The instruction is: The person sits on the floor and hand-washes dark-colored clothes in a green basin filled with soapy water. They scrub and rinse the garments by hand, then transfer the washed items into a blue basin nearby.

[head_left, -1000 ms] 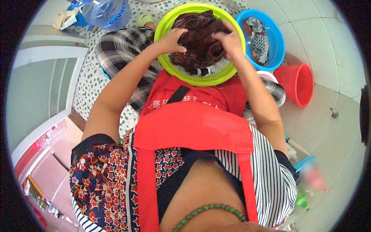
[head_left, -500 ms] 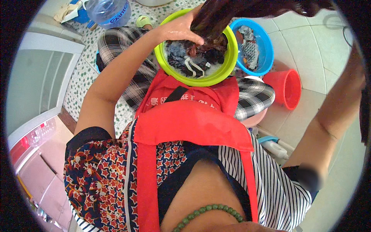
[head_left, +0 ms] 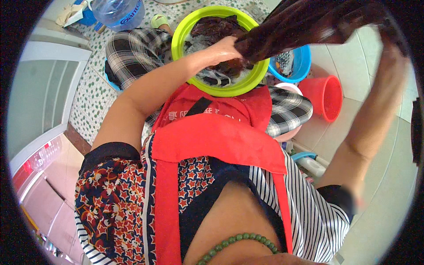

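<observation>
A long, dark brown wet garment [head_left: 304, 31] stretches up and to the right across the upper part of the view. My left hand [head_left: 226, 49] is closed around its lower end, over the lime-green basin [head_left: 229, 91]. At the far right my raised right hand [head_left: 394, 53] grips the other end; motion blurs it and its fingers are partly hidden by the cloth. Inside the basin, more dark laundry [head_left: 214, 28] lies in sudsy water, with white straps showing near the front. The basin sits between my knees, against my red apron [head_left: 216, 137].
Right of the green basin stands a blue basin [head_left: 308, 66] with grey patterned cloth in it, partly covered by the garment. A red bucket [head_left: 332, 99] is tilted by the tiled wall. A large clear water jug [head_left: 118, 14] stands at the upper left. A white bottle [head_left: 312, 167] lies lower right.
My left hand has moved down and slightly right with the garment. My right hand has come down into view, and the cloth now spans between both hands, covering more of the blue basin.
</observation>
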{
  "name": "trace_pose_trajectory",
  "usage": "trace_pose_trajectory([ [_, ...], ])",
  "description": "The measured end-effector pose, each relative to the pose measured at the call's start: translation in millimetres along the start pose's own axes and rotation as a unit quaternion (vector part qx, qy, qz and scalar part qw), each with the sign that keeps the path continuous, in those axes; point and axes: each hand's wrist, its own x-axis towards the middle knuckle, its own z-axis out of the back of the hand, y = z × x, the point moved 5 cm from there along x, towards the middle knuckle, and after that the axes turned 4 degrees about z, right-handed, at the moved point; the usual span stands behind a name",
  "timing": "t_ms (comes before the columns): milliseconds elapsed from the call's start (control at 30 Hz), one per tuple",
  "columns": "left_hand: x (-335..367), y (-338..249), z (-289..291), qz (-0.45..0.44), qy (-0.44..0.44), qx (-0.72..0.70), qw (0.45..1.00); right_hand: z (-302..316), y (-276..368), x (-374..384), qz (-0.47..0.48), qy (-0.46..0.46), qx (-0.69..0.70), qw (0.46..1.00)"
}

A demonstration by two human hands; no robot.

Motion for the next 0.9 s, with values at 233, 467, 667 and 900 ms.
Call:
trace_pose_trajectory([
  [233,-14.4,-34.5,31.1,-0.131,-0.168,0.001,0.977,23.1,-235.7,-93.4,-0.115,0.035,-0.194,0.974],
  [467,-12.3,23.1,47.9,0.025,-0.170,0.546,0.820,3.5,-364.2,-151.5,0.032,0.271,-0.567,0.778],
  [667,-3.1,122.7,40.5,0.183,-0.115,0.571,0.792,-35.6,-417.1,-209.4,0.080,0.365,-0.644,0.667],
  [900,17.0,146.6,39.5,0.161,-0.066,0.607,0.775,-33.8,-442.6,-212.0,0.083,0.332,-0.644,0.685],
])
